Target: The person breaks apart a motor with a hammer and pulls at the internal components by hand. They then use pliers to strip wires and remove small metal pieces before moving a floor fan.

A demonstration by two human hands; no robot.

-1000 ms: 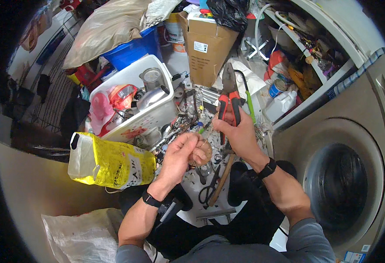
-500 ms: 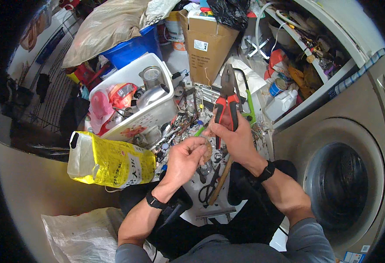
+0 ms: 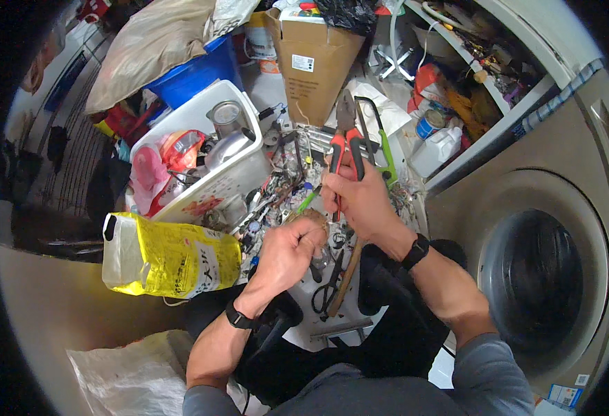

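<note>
My right hand (image 3: 364, 202) grips red-handled pliers (image 3: 346, 142) by the handles, jaws pointing away from me, held over a heap of loose tools. My left hand (image 3: 287, 251) is closed around a small brownish round object (image 3: 315, 223), just below and left of the right hand. What the object is, I cannot tell. The two hands are close, almost touching. A green-handled tool (image 3: 307, 201) pokes out between them.
A white bin (image 3: 211, 186) of cans and bags stands at the left, a yellow sack (image 3: 169, 255) below it. Behind are a cardboard box (image 3: 316, 62) and blue tub (image 3: 193, 73). A washing machine door (image 3: 536, 270) is at the right. Black scissors (image 3: 328, 291) lie near my knees.
Both hands have shifted slightly toward me and left. The left hand has turned and closed more tightly on the brownish object. The pliers stay in the right hand.
</note>
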